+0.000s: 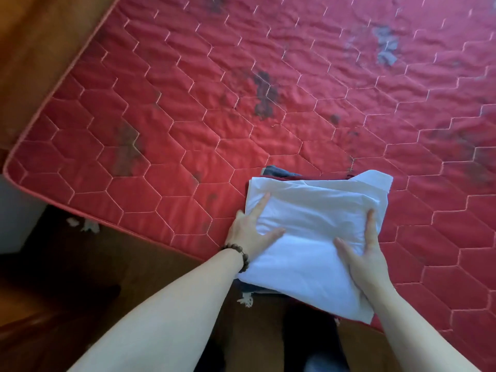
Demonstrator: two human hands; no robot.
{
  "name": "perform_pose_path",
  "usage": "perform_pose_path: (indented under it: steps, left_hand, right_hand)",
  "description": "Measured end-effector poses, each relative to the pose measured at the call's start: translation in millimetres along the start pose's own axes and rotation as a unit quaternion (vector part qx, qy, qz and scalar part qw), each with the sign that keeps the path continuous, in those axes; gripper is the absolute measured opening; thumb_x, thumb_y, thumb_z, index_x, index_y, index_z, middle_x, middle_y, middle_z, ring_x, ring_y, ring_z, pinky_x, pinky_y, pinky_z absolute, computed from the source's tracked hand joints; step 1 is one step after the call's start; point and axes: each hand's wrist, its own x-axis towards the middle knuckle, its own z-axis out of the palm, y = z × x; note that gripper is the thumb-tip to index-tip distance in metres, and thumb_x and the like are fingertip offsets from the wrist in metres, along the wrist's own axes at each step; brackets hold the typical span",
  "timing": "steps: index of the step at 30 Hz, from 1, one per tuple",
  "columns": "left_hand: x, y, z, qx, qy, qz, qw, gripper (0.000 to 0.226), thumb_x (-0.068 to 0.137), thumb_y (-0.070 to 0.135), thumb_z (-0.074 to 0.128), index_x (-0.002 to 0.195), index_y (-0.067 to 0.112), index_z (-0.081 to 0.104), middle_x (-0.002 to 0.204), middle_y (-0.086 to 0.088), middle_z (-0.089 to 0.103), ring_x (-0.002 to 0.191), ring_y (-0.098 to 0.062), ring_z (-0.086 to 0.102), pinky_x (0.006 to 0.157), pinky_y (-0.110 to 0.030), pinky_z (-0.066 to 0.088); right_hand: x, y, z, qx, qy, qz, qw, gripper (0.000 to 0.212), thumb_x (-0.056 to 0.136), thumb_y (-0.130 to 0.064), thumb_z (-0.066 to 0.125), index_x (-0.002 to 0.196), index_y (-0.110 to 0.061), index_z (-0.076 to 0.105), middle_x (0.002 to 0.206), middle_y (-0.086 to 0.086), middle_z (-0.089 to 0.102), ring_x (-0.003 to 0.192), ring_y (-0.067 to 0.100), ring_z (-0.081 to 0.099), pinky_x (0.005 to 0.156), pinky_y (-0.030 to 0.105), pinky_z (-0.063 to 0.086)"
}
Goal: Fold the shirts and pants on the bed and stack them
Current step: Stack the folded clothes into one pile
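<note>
Shirt: a folded white shirt (316, 232) is lying on top of a small stack at the near edge of the bed (188, 108), its collar end pointing away from the person and its near end reaching past the mattress edge.
Stack: a dark blue garment (279, 171) is peeking out beyond the far edge of the shirt, with a sliver of dark red cloth (268, 178) beside it; more dark cloth is showing under the near end.
Left hand: the left hand (251, 232) is lying at the shirt's left edge, fingers straight and spread on the fabric, thumb on top, holding nothing in a curl.
Right hand: the right hand (367, 256) is resting on the shirt's right side, fingers extended and flat on the cloth, thumb spread towards the middle.
Bracelet: a dark bead bracelet (240, 256) is sitting around the left wrist.
Bed: the red quilted mattress is carrying hexagon stitching and several dark stains.
Floor: brown wood floor (80, 264) is showing below the mattress edge.
</note>
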Motion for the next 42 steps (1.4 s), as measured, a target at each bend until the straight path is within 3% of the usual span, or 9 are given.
perform_pose_path:
  steps: [7, 13, 20, 27, 31, 33, 35, 38, 42]
  left_hand:
    - [-21, -71, -121, 0.027, 0.005, 0.030, 0.999, 0.084, 0.063, 0.073, 0.062, 0.128, 0.076, 0.009, 0.094, 0.006, 0.040, 0.086, -0.018, 0.048, 0.076, -0.031, 0.039]
    - [6, -100, -181, 0.017, 0.019, 0.039, 0.999, 0.084, 0.061, 0.074, 0.062, 0.127, 0.077, 0.010, 0.095, 0.012, 0.035, 0.087, -0.013, 0.044, 0.077, -0.030, 0.036]
    - [49, -124, -177, 0.110, -0.041, -0.003, 0.993, 0.086, 0.074, 0.069, 0.057, 0.126, 0.076, -0.011, 0.109, -0.004, 0.033, 0.074, -0.013, 0.046, 0.073, -0.032, 0.040]
    - [47, -136, -162, 0.101, 0.015, 0.014, 0.995, 0.085, 0.072, 0.073, 0.053, 0.129, 0.073, -0.011, 0.097, -0.003, 0.033, 0.071, -0.021, 0.050, 0.066, -0.030, 0.044]
    - [44, -129, -157, 0.275, 0.054, 0.001, 0.960, 0.083, 0.077, 0.076, 0.040, 0.141, 0.058, -0.011, 0.136, -0.026, 0.027, 0.114, -0.038, 0.042, 0.104, -0.049, 0.034]
    - [38, -122, -159, 0.346, 0.137, 0.041, 0.927, 0.078, 0.082, 0.069, 0.041, 0.148, 0.046, 0.006, 0.154, -0.026, -0.004, 0.142, -0.039, 0.010, 0.113, -0.055, 0.013]
    - [31, -113, -155, 0.344, 0.202, 0.158, 0.903, 0.066, 0.087, 0.049, 0.044, 0.147, 0.029, 0.028, 0.156, -0.025, 0.001, 0.145, -0.036, 0.002, 0.114, -0.056, 0.006]
    - [19, -103, -130, 0.359, 0.082, 0.292, 0.883, 0.059, 0.092, 0.033, 0.037, 0.148, 0.015, 0.030, 0.158, -0.018, 0.012, 0.147, -0.030, 0.009, 0.118, -0.047, 0.003]
    - [23, -117, -117, 0.436, 0.005, 0.225, 0.871, 0.062, 0.097, 0.048, 0.015, 0.152, 0.023, -0.001, 0.159, 0.000, -0.012, 0.146, -0.016, -0.010, 0.118, -0.039, -0.010]
  right_hand:
    - [-64, -68, 103, 0.032, 0.010, -0.010, 0.999, 0.094, 0.082, -0.039, 0.070, 0.132, -0.073, -0.003, 0.110, -0.013, 0.053, 0.087, 0.005, 0.055, 0.082, 0.027, 0.038]
    - [-51, -110, 159, 0.036, 0.020, -0.031, 0.999, 0.094, 0.082, -0.043, 0.067, 0.133, -0.071, -0.006, 0.108, -0.007, 0.052, 0.090, 0.015, 0.053, 0.081, 0.028, 0.038]
    - [-17, -102, 201, 0.021, 0.041, -0.003, 0.999, 0.087, 0.086, -0.048, 0.061, 0.136, -0.066, -0.008, 0.112, 0.009, 0.058, 0.094, 0.027, 0.058, 0.086, 0.034, 0.044]
    - [-7, -93, 201, 0.034, 0.041, -0.018, 0.998, 0.079, 0.087, -0.053, 0.057, 0.128, -0.075, -0.007, 0.101, 0.009, 0.056, 0.075, 0.005, 0.052, 0.068, 0.022, 0.038]
    - [-12, -102, 197, -0.002, 0.020, 0.009, 1.000, 0.080, 0.088, -0.053, 0.055, 0.138, -0.065, -0.006, 0.121, 0.013, 0.050, 0.103, 0.027, 0.054, 0.087, 0.036, 0.040]
    - [-15, -108, 195, -0.146, 0.098, -0.005, 0.984, 0.082, 0.087, -0.052, 0.056, 0.146, -0.051, -0.001, 0.150, 0.019, 0.025, 0.136, 0.035, 0.030, 0.111, 0.049, 0.025]
    - [-26, -119, 200, -0.282, 0.197, -0.121, 0.931, 0.079, 0.088, -0.037, 0.059, 0.153, -0.026, 0.014, 0.158, 0.020, 0.010, 0.146, 0.032, 0.008, 0.116, 0.055, 0.005]
    - [-45, -127, 231, -0.342, 0.146, -0.310, 0.875, 0.064, 0.083, -0.017, 0.063, 0.142, -0.003, 0.041, 0.154, 0.017, 0.028, 0.144, 0.031, 0.022, 0.114, 0.059, 0.010]
    - [-46, -110, 248, -0.414, 0.037, -0.243, 0.876, 0.059, 0.098, -0.035, 0.035, 0.149, -0.009, 0.024, 0.158, 0.005, 0.018, 0.147, 0.022, 0.007, 0.117, 0.056, 0.000]
